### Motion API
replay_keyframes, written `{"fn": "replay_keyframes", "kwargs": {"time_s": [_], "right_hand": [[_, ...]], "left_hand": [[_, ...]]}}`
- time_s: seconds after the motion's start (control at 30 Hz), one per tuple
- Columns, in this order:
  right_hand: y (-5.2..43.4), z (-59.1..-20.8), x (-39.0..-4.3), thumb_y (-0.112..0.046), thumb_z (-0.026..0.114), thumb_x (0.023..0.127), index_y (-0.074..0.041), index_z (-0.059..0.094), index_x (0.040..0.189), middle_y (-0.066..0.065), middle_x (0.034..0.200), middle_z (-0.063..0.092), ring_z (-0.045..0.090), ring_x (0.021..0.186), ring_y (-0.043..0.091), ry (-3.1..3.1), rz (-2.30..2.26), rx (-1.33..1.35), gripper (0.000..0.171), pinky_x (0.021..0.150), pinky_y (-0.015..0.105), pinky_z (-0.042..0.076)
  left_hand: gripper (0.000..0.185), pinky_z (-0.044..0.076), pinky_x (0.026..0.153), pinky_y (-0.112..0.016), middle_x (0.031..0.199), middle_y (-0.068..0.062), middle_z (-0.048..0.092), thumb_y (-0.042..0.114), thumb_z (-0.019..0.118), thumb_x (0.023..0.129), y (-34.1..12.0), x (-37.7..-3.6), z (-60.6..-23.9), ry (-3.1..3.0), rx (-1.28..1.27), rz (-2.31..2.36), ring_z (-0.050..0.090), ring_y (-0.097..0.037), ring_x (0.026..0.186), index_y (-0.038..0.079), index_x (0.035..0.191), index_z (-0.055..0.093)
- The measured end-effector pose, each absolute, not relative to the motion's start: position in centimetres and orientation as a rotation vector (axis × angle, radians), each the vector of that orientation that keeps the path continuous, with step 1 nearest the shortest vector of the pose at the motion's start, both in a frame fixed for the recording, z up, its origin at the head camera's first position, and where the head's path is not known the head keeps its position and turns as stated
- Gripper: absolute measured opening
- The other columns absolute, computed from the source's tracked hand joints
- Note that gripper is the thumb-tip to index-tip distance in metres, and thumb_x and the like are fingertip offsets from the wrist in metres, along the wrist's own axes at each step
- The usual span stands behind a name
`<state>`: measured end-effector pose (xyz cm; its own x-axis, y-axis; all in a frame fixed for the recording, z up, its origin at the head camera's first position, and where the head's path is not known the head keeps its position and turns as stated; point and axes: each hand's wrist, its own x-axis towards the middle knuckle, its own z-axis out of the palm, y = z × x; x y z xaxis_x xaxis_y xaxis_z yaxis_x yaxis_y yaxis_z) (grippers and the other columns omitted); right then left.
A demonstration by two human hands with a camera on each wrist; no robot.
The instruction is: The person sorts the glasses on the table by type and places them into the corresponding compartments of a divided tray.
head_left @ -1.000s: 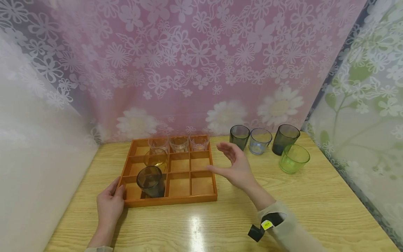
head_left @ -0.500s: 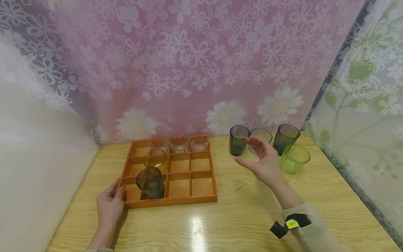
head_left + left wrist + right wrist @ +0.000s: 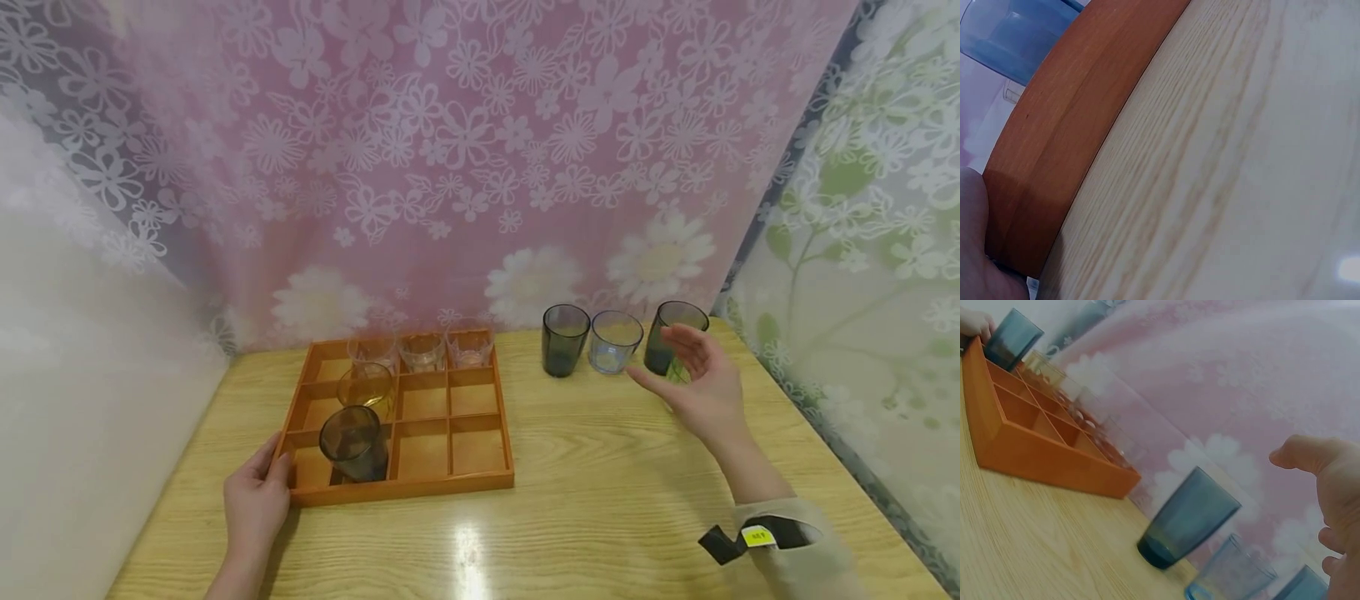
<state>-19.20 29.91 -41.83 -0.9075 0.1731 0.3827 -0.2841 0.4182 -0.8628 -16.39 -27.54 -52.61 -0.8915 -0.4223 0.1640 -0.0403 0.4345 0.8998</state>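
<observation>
The light wood-grain bench (image 3: 600,500) fills the lower half of the head view, backed by a pink flower-print curtain (image 3: 465,167).

The orange wooden nine-compartment tray (image 3: 405,487) sits left of centre on the bench. Its rear row holds three clear glass tumblers (image 3: 422,350). An amber glass tumbler (image 3: 366,387) stands in the middle-left compartment and a dark smoky glass tumbler (image 3: 352,442) in the front-left one.

At centre right of the frame, against the curtain, stand a dark grey glass tumbler (image 3: 564,337), a pale blue glass tumbler (image 3: 615,342) and a second dark grey glass tumbler (image 3: 671,333). A green glass tumbler (image 3: 678,372) shows only as a sliver behind the right hand.

The left hand (image 3: 255,500) rests against the tray's front-left corner, fingers relaxed along the rim.

The right hand (image 3: 701,392) hovers just before the green tumbler, fingers spread wide and holding nothing. Whether it touches the glass cannot be told.
</observation>
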Motion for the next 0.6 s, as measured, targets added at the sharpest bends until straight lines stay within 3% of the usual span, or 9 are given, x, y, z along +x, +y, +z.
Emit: {"fn": "replay_keyframes", "kwargs": {"time_s": [0.17,0.43,0.6], "right_hand": [[32.2,-42.5,-19.6,-0.004,0.09,0.085,0.001,0.051,0.146,-0.008,0.134,0.059,0.053,0.128,0.004,-2.255,1.449,0.044,0.073,0.107,0.012,0.04],[36.1,-44.2,-20.2,-0.01,0.088,0.089,-0.004,0.045,0.156,0.005,0.149,0.052,0.047,0.143,0.021,-2.31,1.387,-0.04,0.08,0.109,0.009,0.036],[37.9,-45.4,-20.4,-0.015,0.085,0.092,-0.007,0.039,0.161,0.002,0.152,0.049,0.039,0.15,0.025,-2.346,1.375,-0.105,0.083,0.112,0.01,0.033]], "left_hand": [[0.04,0.042,0.087,-0.002,0.138,-0.021,0.063,0.004,0.065,0.104,-27.5,-16.3,-52.5,-2.322,0.386,-1.44,0.056,-0.033,0.132,-0.003,0.143,0.063],[0.04,0.042,0.088,-0.003,0.139,-0.02,0.063,0.003,0.065,0.104,-27.4,-16.4,-52.4,-2.311,0.383,-1.457,0.055,-0.033,0.132,-0.004,0.143,0.063],[0.04,0.043,0.088,-0.004,0.14,-0.021,0.062,0.003,0.064,0.105,-27.6,-16.3,-52.5,-2.306,0.371,-1.477,0.055,-0.033,0.133,-0.004,0.144,0.062]]}}
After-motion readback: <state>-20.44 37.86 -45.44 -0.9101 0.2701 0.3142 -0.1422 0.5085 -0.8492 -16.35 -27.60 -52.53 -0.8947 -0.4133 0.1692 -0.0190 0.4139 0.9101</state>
